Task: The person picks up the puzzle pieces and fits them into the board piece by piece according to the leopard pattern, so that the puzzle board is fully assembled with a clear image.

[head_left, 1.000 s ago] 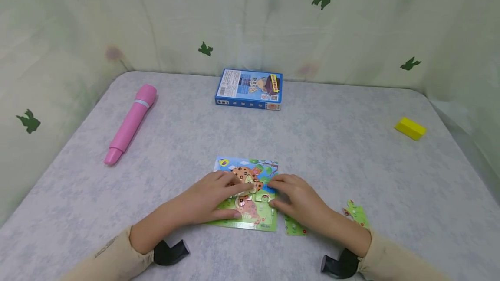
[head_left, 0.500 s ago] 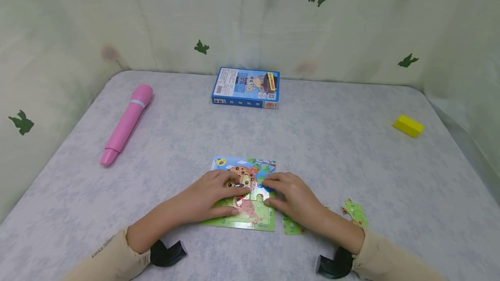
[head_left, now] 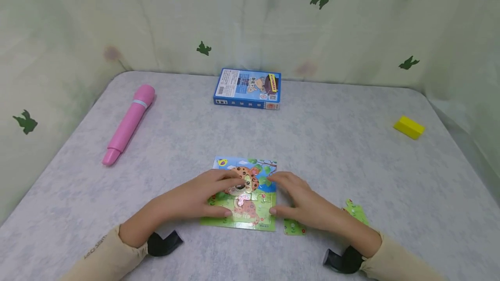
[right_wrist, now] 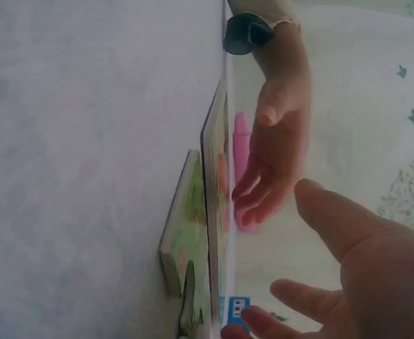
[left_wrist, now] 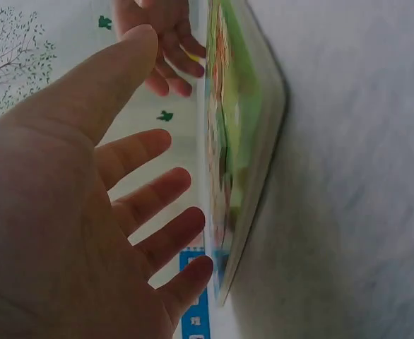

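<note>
Holding nothing, my left hand (head_left: 191, 196) and right hand (head_left: 306, 203) hover, fingers relaxed, at opposite sides of the puzzle (head_left: 251, 203), which lies flat on the surface (head_left: 332, 142) near me, probably so both can reach it, loose pieces (head_left: 294, 227) to its right.

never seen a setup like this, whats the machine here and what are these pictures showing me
There is no machine doing the work, only a person's two bare hands. The wide view is taken from the person's head, looking forward and down. The two sideways views are taken from the wrists, where black devices show in the wide view. On the table lie a puzzle picturing a spotted animal, loose green pieces to its right, a pink wand-shaped thing, a blue box and a yellow block. The left hand is over the puzzle, and the right hand is at its right edge. Both hands have their fingers spread, and neither grips anything.
</note>
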`<action>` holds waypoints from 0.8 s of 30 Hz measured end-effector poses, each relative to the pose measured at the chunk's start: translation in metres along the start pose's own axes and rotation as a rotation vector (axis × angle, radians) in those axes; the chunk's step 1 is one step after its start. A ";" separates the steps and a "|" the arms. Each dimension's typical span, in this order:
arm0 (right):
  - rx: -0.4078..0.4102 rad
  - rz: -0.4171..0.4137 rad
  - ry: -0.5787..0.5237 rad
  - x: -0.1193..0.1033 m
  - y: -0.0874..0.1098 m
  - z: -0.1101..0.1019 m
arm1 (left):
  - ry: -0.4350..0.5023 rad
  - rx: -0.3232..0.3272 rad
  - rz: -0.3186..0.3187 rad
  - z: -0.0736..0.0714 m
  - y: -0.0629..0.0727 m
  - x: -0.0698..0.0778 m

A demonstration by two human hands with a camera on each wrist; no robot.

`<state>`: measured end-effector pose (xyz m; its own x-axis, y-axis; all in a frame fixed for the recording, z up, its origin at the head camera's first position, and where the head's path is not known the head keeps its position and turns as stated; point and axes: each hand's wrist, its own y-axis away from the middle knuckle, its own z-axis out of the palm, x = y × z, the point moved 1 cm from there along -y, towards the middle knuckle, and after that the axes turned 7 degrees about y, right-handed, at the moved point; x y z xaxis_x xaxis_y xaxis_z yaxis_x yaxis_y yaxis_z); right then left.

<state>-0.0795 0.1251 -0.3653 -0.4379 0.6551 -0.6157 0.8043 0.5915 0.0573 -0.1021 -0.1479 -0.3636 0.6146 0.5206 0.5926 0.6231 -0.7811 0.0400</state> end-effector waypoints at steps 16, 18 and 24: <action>0.061 0.038 0.086 0.010 0.053 -0.004 | -0.039 -0.020 -0.226 -0.016 0.017 -0.011; 0.044 0.042 0.119 0.014 0.053 -0.001 | -0.046 -0.020 -0.229 -0.014 0.018 -0.011; 0.039 0.011 0.170 0.024 0.051 0.006 | -0.053 0.007 -0.195 -0.009 0.027 -0.014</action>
<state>-0.0469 0.1678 -0.3818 -0.4878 0.7335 -0.4732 0.8231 0.5671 0.0305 -0.0980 -0.1795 -0.3629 0.5060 0.6797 0.5310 0.7362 -0.6611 0.1446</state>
